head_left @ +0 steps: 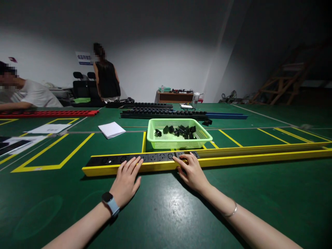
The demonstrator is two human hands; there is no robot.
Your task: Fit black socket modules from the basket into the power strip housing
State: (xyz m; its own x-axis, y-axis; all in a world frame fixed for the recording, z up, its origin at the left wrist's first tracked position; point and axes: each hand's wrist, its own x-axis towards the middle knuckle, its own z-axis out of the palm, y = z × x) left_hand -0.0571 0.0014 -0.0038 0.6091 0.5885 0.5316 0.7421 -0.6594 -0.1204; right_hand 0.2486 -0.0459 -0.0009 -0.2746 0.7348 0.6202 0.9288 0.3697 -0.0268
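Observation:
A long yellow channel (pixel 155 167) lies across the front of the green table. Black socket modules (pixel 153 157) sit side by side in its left part, while the right part shows bare inside. Stretched flat, my left hand (pixel 127 178) rests its fingers on the channel's near wall and the modules. My right hand (pixel 192 173) is bent over the right end of the row, its fingers around a socket module (pixel 180 154) and its thumb at the near wall. The fingers partly cover that module. Just behind stands a light green basket (pixel 178 144) holding several black parts (pixel 181 130).
A white paper pad (pixel 111 130) lies left of the basket. Black strips (pixel 160 113) and a blue channel (pixel 228 116) lie farther back. A red rail (pixel 49 113) is at left, near a seated person (pixel 38 93). Another person (pixel 107 79) stands beyond the table.

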